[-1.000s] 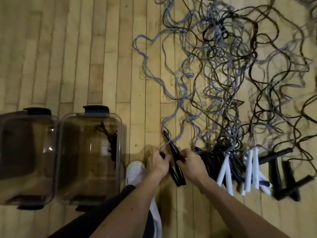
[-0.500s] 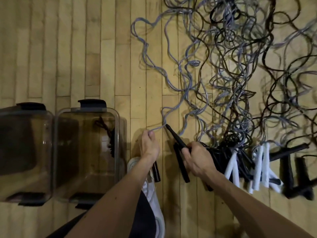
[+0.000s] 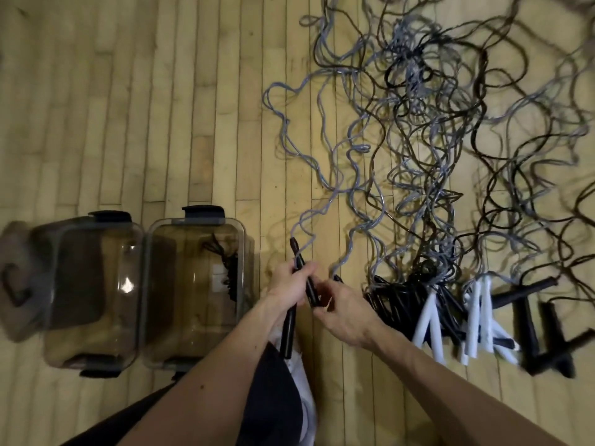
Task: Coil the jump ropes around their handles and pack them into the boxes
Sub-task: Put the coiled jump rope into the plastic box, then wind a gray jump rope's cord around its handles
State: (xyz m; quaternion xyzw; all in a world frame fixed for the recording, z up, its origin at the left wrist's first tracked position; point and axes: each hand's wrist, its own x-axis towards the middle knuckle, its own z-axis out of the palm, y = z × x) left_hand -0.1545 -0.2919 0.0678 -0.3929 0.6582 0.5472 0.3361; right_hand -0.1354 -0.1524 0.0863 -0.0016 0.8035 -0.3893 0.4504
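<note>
My left hand [image 3: 289, 286] grips two black jump-rope handles [image 3: 287, 333] near the floor; one points up past my fingers, the other hangs down below my wrist. A grey rope [image 3: 309, 217] runs from the upper handle into the tangle. My right hand [image 3: 341, 309] sits just to the right, its fingers touching the lower end of the upper handle. Two clear boxes stand at the left: the nearer box [image 3: 193, 226] has a coiled black rope [image 3: 230, 268] against its right wall, and the farther box [image 3: 51, 284] looks blurred.
A big tangle of grey and black ropes [image 3: 418, 123] covers the wooden floor ahead and to the right. Several black and white handles [image 3: 476, 313] lie in a row right of my hands. My white shoe [image 3: 304, 391] is below my wrists.
My hands have come back together. The left hand, which pinched the grey rope apart from the handles, now grips both handles, and the right hand has shifted left toward it.
</note>
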